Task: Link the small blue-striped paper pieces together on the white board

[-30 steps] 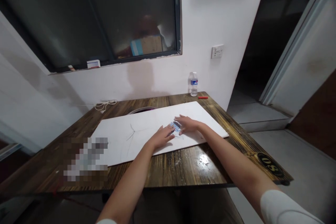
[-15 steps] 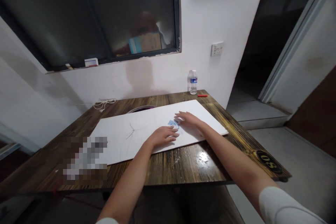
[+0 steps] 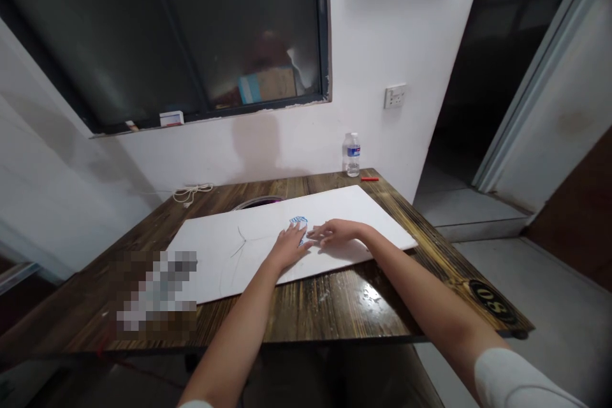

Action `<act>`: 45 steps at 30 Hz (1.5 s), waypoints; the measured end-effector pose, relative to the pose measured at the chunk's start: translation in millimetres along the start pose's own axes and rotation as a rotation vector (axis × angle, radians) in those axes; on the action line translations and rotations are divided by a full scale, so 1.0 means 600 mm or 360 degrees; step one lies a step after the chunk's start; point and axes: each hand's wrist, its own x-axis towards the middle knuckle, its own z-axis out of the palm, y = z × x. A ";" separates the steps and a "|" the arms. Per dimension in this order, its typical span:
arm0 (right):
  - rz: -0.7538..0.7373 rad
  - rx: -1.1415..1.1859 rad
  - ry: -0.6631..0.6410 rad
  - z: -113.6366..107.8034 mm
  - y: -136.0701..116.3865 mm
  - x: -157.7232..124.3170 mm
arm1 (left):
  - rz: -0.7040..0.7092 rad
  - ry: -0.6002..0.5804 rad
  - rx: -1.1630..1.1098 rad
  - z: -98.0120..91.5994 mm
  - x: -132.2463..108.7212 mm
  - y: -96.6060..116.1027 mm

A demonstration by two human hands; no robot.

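A white board [image 3: 224, 223] lies flat across the wooden table, with thin dark lines on its left half. On it, a small blue-and-white patterned piece [image 3: 299, 220], too small to name, shows behind my fingertips. My left hand [image 3: 288, 248] reaches over its near edge, fingers spread and palm down. Just to the right, my right hand [image 3: 335, 233] hovers low over or rests on the board, its fingers apart and pointing left at the piece. Part of the piece is hidden by my fingers, and neither hand grips it.
At the back of the table [image 3: 306, 312] stand a clear plastic bottle [image 3: 352, 156] and a red pen-like stick [image 3: 370, 179]. A coiled white cord [image 3: 191, 192] lies back left. Behind the board shows a round rim [image 3: 261, 200]. The lower left is pixelated.
The blue-and-white piece has shifted left along the board. My right hand has moved left and slightly nearer me; my left hand has moved a little left and forward. The camera has tilted slightly.
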 end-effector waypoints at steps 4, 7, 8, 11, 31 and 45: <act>-0.0046 -0.0071 0.0436 0.014 0.000 0.017 | 0.0284 -0.0103 -0.0127 -0.010 -0.003 0.007; -0.0059 -0.0117 0.0652 0.022 0.010 0.026 | 0.0602 -0.0132 -0.0239 -0.017 -0.006 0.019; -0.0069 -0.0126 0.0649 0.025 0.013 0.027 | 0.0699 -0.0158 -0.0273 -0.019 -0.008 0.024; -0.0104 -0.0197 0.0374 0.033 0.020 0.028 | 0.0887 -0.0239 -0.0334 -0.023 -0.010 0.038; 0.0163 0.0005 -0.0119 -0.016 -0.010 -0.007 | 0.0225 -0.0003 -0.0137 -0.007 0.002 -0.002; 0.0089 -0.0001 0.0620 0.017 0.013 0.023 | 0.0868 -0.0338 -0.0423 -0.029 -0.013 0.044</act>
